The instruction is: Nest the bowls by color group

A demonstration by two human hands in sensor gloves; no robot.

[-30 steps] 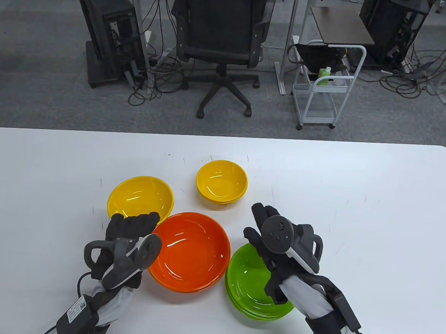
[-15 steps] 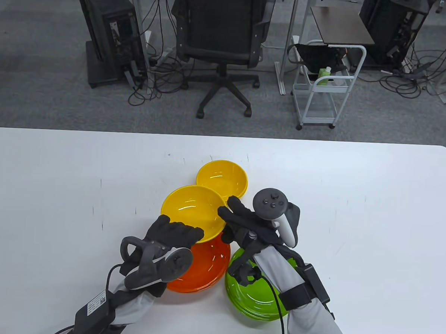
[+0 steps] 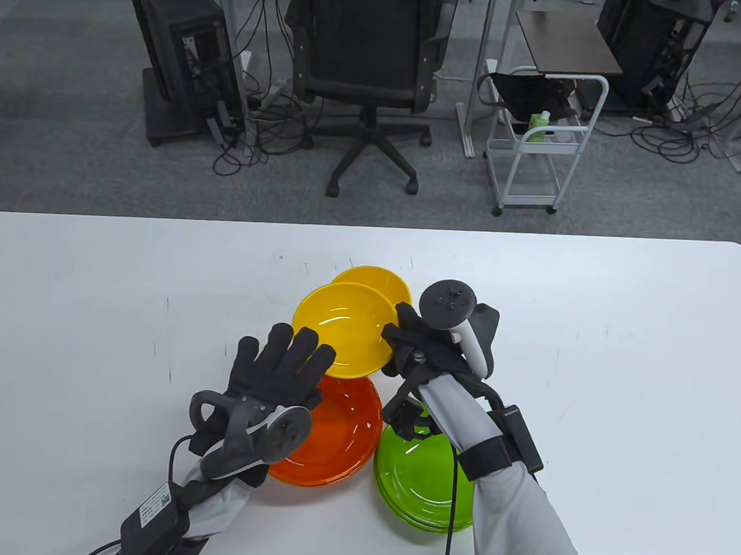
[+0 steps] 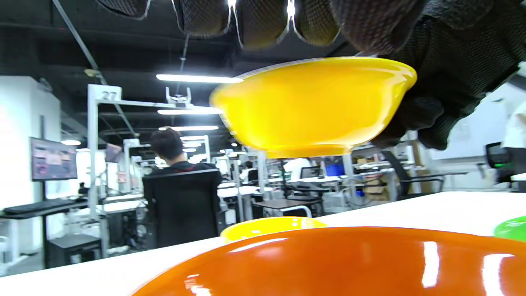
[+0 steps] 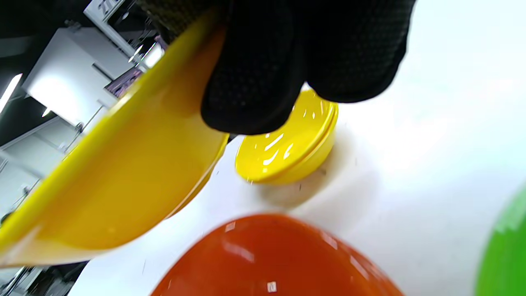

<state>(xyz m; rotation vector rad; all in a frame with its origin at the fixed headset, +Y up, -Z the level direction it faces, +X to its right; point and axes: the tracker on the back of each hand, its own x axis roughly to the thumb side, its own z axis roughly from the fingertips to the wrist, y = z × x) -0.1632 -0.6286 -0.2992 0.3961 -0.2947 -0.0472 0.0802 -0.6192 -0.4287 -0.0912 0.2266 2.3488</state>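
Note:
My right hand (image 3: 404,344) grips the right rim of a yellow bowl (image 3: 343,329) and holds it in the air, partly over the yellow stack (image 3: 376,278) on the table. The held bowl also shows in the left wrist view (image 4: 316,111) and the right wrist view (image 5: 119,172). The yellow stack sits below it there (image 5: 287,152). My left hand (image 3: 282,363) is open, fingers spread, at the bowl's near-left edge, above the orange stack (image 3: 337,434). The green stack (image 3: 422,479) lies under my right forearm.
The bowls stand close together at the middle of the white table (image 3: 589,363). An office chair (image 3: 366,60), a white cart (image 3: 539,143) and computer towers stand on the floor beyond the far edge.
The yellow bowl was lifted from the table's left by my left hand, carried right and passed to my right hand. My left hand let go and opened. The bowl moved toward the yellow stack.

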